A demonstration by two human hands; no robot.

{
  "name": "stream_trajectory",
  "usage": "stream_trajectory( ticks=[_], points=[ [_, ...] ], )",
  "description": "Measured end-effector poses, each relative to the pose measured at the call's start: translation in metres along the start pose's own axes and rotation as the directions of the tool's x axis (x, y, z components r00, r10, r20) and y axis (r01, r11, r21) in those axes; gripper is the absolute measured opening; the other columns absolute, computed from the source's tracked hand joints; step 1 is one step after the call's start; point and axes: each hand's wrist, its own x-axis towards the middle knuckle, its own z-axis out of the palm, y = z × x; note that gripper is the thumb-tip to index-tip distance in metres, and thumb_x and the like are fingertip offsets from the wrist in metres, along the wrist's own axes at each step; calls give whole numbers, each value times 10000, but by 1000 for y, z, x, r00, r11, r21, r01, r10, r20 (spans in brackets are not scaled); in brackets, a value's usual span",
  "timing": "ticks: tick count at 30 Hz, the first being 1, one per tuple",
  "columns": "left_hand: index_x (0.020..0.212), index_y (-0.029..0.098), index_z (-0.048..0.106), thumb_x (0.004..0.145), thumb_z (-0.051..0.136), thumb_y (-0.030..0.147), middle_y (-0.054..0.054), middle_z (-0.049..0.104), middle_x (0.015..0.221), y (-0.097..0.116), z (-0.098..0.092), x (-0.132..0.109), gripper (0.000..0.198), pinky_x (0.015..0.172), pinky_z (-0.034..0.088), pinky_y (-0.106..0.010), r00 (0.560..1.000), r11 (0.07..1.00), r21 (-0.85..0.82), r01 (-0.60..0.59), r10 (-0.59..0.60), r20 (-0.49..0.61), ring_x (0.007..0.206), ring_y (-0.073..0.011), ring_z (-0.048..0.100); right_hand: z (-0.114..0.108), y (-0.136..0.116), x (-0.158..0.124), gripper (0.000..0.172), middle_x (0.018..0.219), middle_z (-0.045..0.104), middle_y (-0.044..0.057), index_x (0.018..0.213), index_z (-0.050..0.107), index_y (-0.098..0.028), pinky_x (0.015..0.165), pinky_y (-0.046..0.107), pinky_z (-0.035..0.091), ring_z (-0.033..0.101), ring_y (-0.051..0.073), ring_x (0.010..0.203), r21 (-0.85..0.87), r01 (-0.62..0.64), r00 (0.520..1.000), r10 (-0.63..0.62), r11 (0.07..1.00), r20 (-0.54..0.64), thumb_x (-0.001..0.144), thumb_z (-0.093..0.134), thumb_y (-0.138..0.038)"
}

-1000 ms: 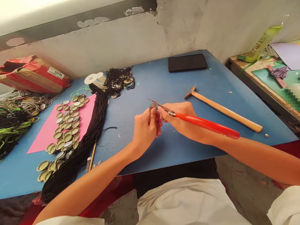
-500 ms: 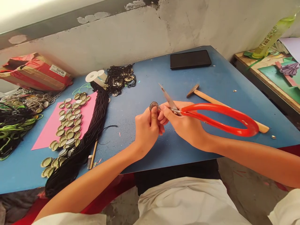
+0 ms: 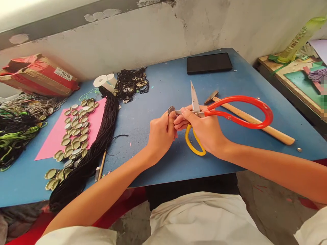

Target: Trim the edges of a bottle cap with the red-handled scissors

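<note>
Between the thumb and fingers of my left hand point(image 3: 162, 131) is a bottle cap point(image 3: 171, 109), its crimped edge turned up. My right hand point(image 3: 204, 124) grips a pair of scissors point(image 3: 195, 98) around the blades near the pivot. The scissors are spread, one blade pointing up and away, the other reaching left to the cap. One handle loop is red and sticks out to the right; the yellow loop hangs below my right hand. Whether the blade tip goes into the cap is hidden by my fingers.
Left lie many bottle caps point(image 3: 76, 132) on pink paper point(image 3: 52, 139), beside a bundle of black cord point(image 3: 108, 119). A hammer point(image 3: 252, 119) is right of my hands, a black phone point(image 3: 209, 63) behind. Thread spools point(image 3: 102, 81) and a taped box point(image 3: 41, 75) stand at back left.
The scissors have turned in my right hand: the free blade now points more upright, and the yellow loop has come into sight. Both hands have shifted slightly right with the cap.
</note>
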Motion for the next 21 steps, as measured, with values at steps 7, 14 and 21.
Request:
stream_trajectory(
  ticks=[7, 14, 21],
  points=[
    [716, 248, 462, 1221, 374, 572, 13, 577, 534, -10, -15, 12, 606, 582, 385, -287, 986, 962, 222, -162, 164, 7, 469, -137, 524, -4, -1, 7, 435, 810, 839, 39, 898, 768, -205, 759, 337, 742, 814, 186, 710, -34, 29, 999, -27, 999, 38, 925, 910, -615],
    [1469, 187, 661, 1128, 618, 475, -72, 854, 1053, -7, -26, 12, 448, 675, 586, -248, 997, 984, 158, -78, 77, 15, 721, -170, 763, -3, -1, 5, 442, 819, 836, 25, 913, 773, -217, 768, 341, 740, 814, 188, 737, -73, 77, 997, -74, 994, 35, 932, 892, -643],
    [1553, 197, 642, 1141, 556, 353, -40, 831, 1041, -13, -26, 10, 449, 827, 637, -245, 973, 942, 253, -220, 229, -5, 771, -130, 739, -5, -2, 5, 472, 833, 847, 33, 949, 773, -215, 782, 352, 739, 824, 199, 754, -68, 78, 996, -76, 995, 42, 922, 897, -669]
  ],
)
